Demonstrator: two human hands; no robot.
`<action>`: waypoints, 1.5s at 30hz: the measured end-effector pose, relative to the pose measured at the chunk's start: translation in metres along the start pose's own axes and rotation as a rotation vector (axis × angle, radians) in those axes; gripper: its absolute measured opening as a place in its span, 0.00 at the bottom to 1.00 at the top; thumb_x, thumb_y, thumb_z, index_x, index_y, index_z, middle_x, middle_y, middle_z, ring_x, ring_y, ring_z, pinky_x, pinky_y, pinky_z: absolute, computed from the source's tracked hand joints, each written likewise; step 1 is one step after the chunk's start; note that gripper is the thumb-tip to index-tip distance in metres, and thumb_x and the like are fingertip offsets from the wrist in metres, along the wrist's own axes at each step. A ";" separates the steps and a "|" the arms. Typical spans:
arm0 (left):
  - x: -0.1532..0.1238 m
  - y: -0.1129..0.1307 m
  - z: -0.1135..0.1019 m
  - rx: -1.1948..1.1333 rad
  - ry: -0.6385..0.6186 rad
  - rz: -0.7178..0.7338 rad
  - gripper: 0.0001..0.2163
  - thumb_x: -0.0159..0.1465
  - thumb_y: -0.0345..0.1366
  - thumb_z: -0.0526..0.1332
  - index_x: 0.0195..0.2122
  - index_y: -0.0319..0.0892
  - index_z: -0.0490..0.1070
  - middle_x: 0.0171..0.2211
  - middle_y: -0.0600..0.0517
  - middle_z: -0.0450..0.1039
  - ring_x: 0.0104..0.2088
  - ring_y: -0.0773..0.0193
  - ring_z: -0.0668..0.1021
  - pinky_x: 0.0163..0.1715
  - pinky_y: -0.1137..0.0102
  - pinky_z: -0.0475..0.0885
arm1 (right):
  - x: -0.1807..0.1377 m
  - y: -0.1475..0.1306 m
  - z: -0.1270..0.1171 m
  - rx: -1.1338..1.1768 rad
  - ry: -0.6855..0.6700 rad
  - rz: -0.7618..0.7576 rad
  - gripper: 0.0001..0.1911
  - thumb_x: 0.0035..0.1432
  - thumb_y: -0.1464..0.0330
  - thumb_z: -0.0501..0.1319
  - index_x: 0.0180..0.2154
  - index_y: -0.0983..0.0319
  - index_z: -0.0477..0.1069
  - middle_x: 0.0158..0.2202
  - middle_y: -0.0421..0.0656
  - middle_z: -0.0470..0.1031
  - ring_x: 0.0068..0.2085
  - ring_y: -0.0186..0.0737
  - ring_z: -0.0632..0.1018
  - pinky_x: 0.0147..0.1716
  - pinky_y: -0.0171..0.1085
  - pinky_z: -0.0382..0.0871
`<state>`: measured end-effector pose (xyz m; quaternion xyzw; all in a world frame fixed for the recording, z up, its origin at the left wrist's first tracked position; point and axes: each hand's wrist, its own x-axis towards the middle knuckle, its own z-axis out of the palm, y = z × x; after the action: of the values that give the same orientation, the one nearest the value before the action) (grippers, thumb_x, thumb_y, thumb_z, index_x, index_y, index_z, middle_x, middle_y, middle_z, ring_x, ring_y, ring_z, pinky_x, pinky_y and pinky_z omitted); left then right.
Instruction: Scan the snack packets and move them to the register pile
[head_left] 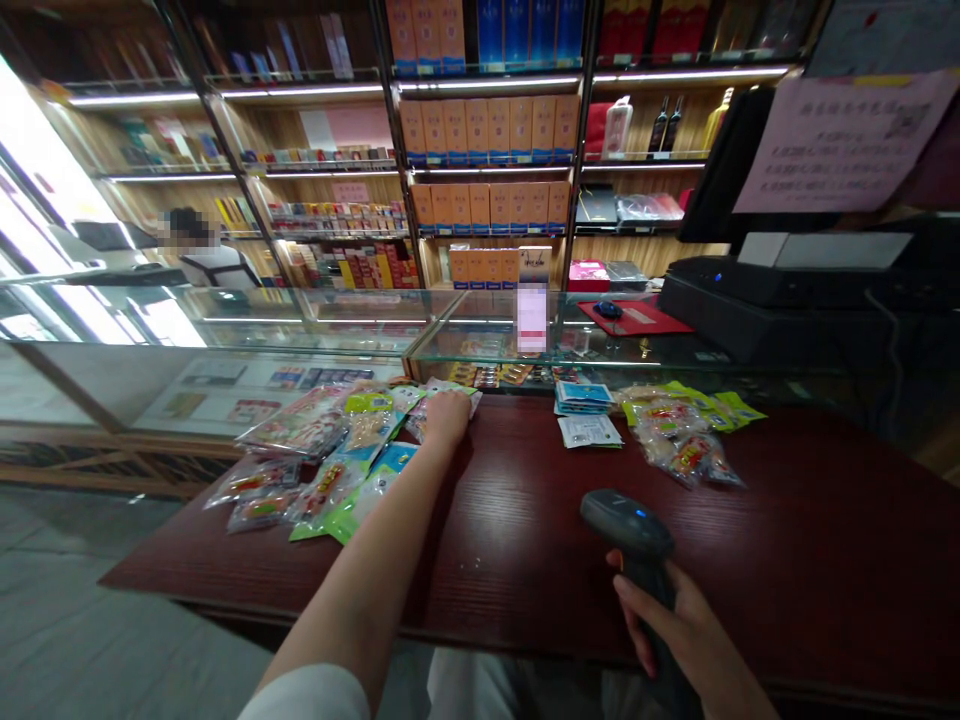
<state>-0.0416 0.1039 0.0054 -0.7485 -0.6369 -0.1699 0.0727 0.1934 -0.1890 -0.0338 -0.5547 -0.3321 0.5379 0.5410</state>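
My right hand (675, 620) is wrapped around the handle of a dark barcode scanner (630, 525), whose head shows a small blue light, above the front of the brown table. My left hand (448, 415) reaches to the far end of the left pile, with its fingers closed on a snack packet (421, 412); the fingertips are hidden behind the hand. Beside it lie several clear and green snack packets (330, 490) and a large clear bag (300, 420). On the right, blue-and-white packets (583, 397) are stacked by a white packet (590, 432), near more snack packets (686, 440).
The dark red-brown table (517, 560) meets a glass display counter (480, 335). A phone-like upright panel (532, 318) stands on the glass. At right are a mouse (607, 309) on a red mat (649, 318) and a till (795, 290). A person (214, 262) is behind the left counter, before shelves of boxes.
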 end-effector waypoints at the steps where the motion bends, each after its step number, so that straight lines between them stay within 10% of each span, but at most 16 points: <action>1: -0.003 0.001 -0.006 -0.028 0.022 -0.005 0.13 0.63 0.25 0.51 0.39 0.34 0.77 0.39 0.33 0.76 0.43 0.47 0.77 0.41 0.61 0.68 | -0.001 -0.001 0.001 0.000 0.003 -0.005 0.32 0.44 0.49 0.70 0.42 0.65 0.69 0.15 0.31 0.68 0.12 0.27 0.65 0.10 0.27 0.58; 7: -0.032 0.029 -0.026 -0.663 0.188 -0.186 0.11 0.65 0.34 0.54 0.30 0.39 0.73 0.31 0.44 0.75 0.37 0.56 0.78 0.39 0.66 0.71 | -0.002 0.000 0.000 0.015 0.021 -0.047 0.28 0.45 0.53 0.70 0.42 0.65 0.70 0.16 0.31 0.68 0.13 0.27 0.65 0.10 0.27 0.59; 11: -0.063 0.065 -0.012 -1.528 -0.016 -0.369 0.09 0.65 0.33 0.55 0.30 0.38 0.70 0.30 0.49 0.76 0.31 0.64 0.78 0.36 0.66 0.77 | 0.001 0.004 -0.002 0.023 0.007 -0.078 0.27 0.46 0.54 0.69 0.42 0.65 0.69 0.15 0.31 0.68 0.11 0.28 0.65 0.09 0.27 0.58; 15: -0.095 0.095 0.009 -1.897 -0.182 -0.406 0.07 0.56 0.32 0.67 0.33 0.35 0.72 0.33 0.47 0.78 0.33 0.64 0.80 0.40 0.65 0.79 | 0.002 0.004 -0.003 0.024 -0.004 -0.100 0.27 0.45 0.54 0.69 0.42 0.65 0.69 0.14 0.31 0.68 0.11 0.28 0.65 0.09 0.27 0.58; 27: -0.118 0.109 0.019 -1.961 -0.121 -0.296 0.19 0.48 0.42 0.73 0.32 0.38 0.68 0.29 0.51 0.76 0.31 0.64 0.80 0.38 0.62 0.79 | -0.009 0.001 0.007 -0.078 -0.007 -0.197 0.23 0.49 0.56 0.67 0.42 0.65 0.69 0.15 0.31 0.66 0.12 0.28 0.64 0.09 0.27 0.59; 45: -0.111 0.104 0.014 -2.124 -0.194 -0.503 0.12 0.47 0.22 0.67 0.34 0.36 0.72 0.35 0.47 0.80 0.36 0.63 0.81 0.41 0.68 0.77 | -0.008 0.006 0.009 -0.097 0.003 -0.191 0.24 0.49 0.56 0.67 0.43 0.64 0.67 0.16 0.30 0.66 0.13 0.29 0.64 0.10 0.29 0.60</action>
<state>0.0477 -0.0129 -0.0348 -0.2886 -0.3035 -0.5826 -0.6965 0.1820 -0.1954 -0.0367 -0.5470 -0.4081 0.4663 0.5628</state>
